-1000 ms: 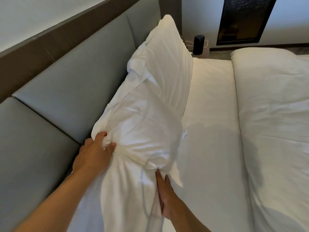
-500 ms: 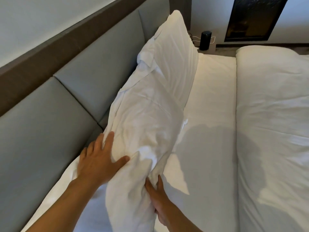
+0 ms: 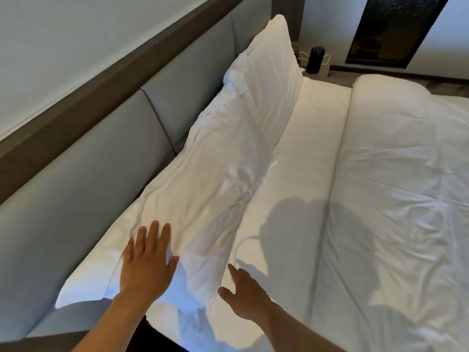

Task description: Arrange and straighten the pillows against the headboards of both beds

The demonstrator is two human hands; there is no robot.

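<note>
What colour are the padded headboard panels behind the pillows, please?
Grey headboard panels, with a dark brown strip above; the head view shows it.

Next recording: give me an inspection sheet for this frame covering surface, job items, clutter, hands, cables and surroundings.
Surface: bed sheet, white, lightly creased; a person's shadow falls on it.
Job items: near pillow, wrinkled, lying low beside the grey padded headboard; far pillow propped upright against it.
Clutter: nothing seen on the bed besides the rumpled duvet on the right.
Hands: left hand flat and open on the near pillow's end; right hand open, fingers spread by the pillow's lower edge, gripping nothing.
Cables: white cord looping by the black cylindrical device past the bed's far end.
Surroundings: dark framed panel on the far wall.
</note>
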